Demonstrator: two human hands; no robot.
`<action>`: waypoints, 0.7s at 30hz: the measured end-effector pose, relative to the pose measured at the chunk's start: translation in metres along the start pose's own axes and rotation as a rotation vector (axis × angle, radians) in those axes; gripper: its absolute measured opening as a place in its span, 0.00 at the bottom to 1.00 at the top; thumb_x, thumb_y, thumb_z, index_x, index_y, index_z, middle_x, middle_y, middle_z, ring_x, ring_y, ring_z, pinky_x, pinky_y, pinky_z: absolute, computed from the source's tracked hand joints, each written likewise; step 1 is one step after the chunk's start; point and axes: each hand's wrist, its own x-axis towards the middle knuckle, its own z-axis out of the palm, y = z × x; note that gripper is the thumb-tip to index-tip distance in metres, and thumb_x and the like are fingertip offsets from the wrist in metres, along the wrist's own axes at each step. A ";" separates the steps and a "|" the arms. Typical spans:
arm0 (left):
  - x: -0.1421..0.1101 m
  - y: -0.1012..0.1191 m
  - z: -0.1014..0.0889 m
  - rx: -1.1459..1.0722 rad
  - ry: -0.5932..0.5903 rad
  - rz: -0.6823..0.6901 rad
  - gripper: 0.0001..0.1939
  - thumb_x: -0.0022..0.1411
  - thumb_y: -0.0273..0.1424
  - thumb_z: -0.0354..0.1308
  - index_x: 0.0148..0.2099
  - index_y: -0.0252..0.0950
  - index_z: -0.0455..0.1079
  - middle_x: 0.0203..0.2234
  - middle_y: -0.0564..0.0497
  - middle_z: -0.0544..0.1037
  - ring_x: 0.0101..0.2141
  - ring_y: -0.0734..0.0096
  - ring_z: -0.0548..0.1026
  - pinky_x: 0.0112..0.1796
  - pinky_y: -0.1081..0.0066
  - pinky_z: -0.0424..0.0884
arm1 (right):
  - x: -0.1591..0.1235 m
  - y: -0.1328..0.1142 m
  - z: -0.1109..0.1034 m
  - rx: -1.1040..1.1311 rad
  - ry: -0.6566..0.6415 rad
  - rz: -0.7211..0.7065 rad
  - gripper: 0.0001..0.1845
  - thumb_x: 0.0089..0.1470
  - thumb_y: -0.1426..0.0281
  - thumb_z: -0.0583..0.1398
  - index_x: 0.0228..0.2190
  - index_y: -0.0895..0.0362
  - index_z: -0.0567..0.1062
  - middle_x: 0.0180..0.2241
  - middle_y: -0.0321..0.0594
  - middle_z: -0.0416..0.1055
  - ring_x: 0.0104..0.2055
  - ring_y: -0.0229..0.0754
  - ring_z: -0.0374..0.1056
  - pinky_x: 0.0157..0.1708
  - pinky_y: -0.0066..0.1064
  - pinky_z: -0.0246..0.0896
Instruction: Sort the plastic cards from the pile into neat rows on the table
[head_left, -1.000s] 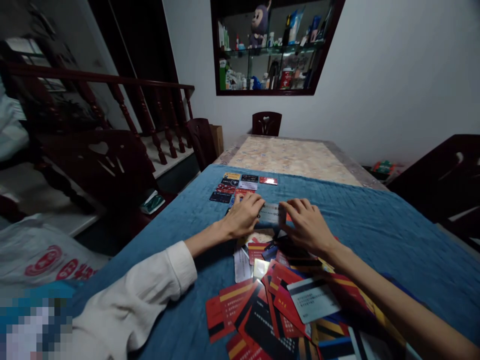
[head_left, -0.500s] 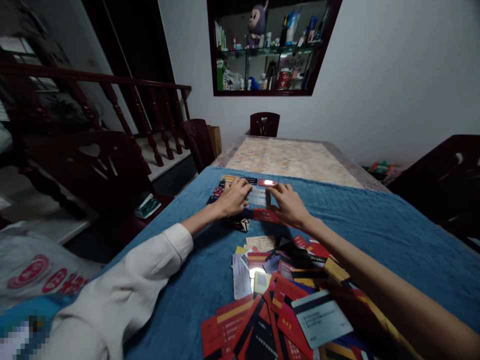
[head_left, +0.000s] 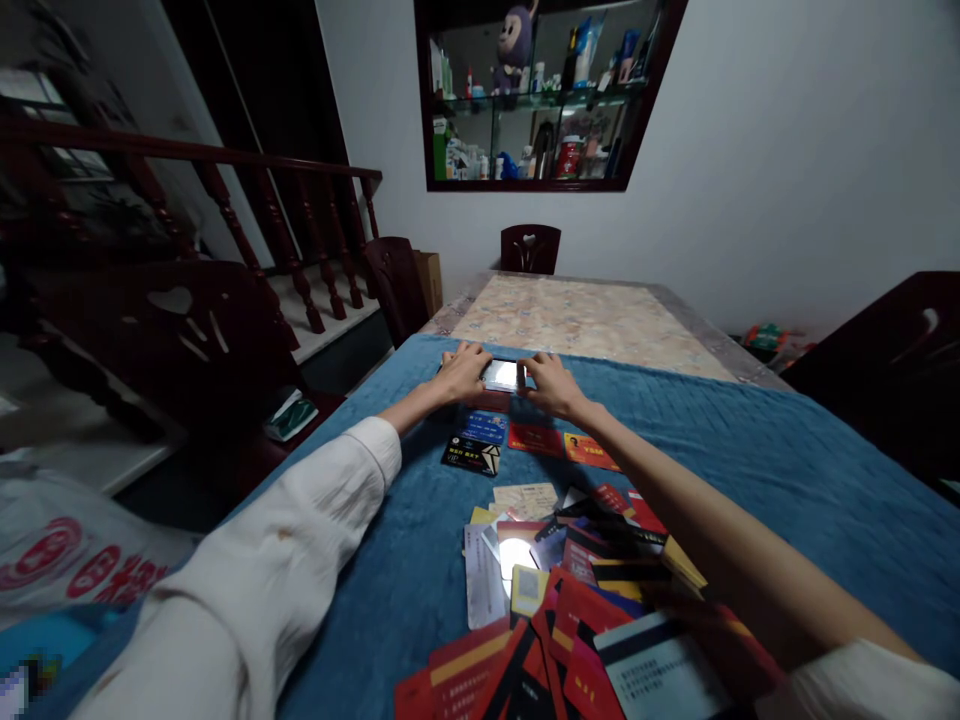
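Both my arms reach far across a blue quilted cloth (head_left: 750, 450) on the table. My left hand (head_left: 459, 372) and my right hand (head_left: 550, 384) each pinch one end of a pale card (head_left: 502, 375) at the cloth's far edge, fingers closed on it. Just nearer to me lie a blue card (head_left: 484, 427), a black card (head_left: 470, 458), a red card (head_left: 534, 438) and an orange card (head_left: 589, 451), laid flat in rows. A loose pile of several cards (head_left: 570, 590), mostly red and black, sprawls close to me.
Beyond the cloth the patterned tabletop (head_left: 585, 320) runs to a dark chair (head_left: 530, 248). More dark chairs stand at left (head_left: 187, 340) and right (head_left: 900, 370). A wall cabinet (head_left: 540, 95) holds bottles and a plush toy. A stair railing (head_left: 225, 200) is at left.
Both hands slid the pale card away from me, from the pile's edge up to the cloth's far edge. Cards in the rows that the hands covered now show.
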 end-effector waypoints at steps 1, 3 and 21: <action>0.003 -0.003 0.002 0.002 -0.009 -0.009 0.22 0.57 0.25 0.59 0.55 0.37 0.69 0.53 0.41 0.69 0.56 0.47 0.63 0.51 0.48 0.65 | 0.004 0.000 0.001 -0.006 -0.016 0.008 0.21 0.57 0.69 0.60 0.53 0.55 0.71 0.54 0.52 0.67 0.55 0.56 0.59 0.44 0.39 0.61; 0.008 -0.008 0.008 0.003 -0.025 -0.025 0.22 0.57 0.25 0.59 0.55 0.38 0.69 0.53 0.41 0.69 0.56 0.47 0.63 0.51 0.49 0.65 | 0.013 0.000 0.005 -0.013 -0.042 0.020 0.22 0.57 0.68 0.60 0.53 0.56 0.71 0.54 0.52 0.67 0.55 0.56 0.60 0.44 0.39 0.61; 0.044 -0.036 0.042 0.057 -0.113 -0.050 0.19 0.55 0.25 0.57 0.50 0.37 0.72 0.51 0.42 0.73 0.55 0.47 0.65 0.51 0.52 0.64 | 0.063 0.018 0.053 -0.053 -0.149 0.024 0.21 0.57 0.65 0.59 0.52 0.59 0.74 0.51 0.54 0.71 0.53 0.54 0.65 0.49 0.37 0.59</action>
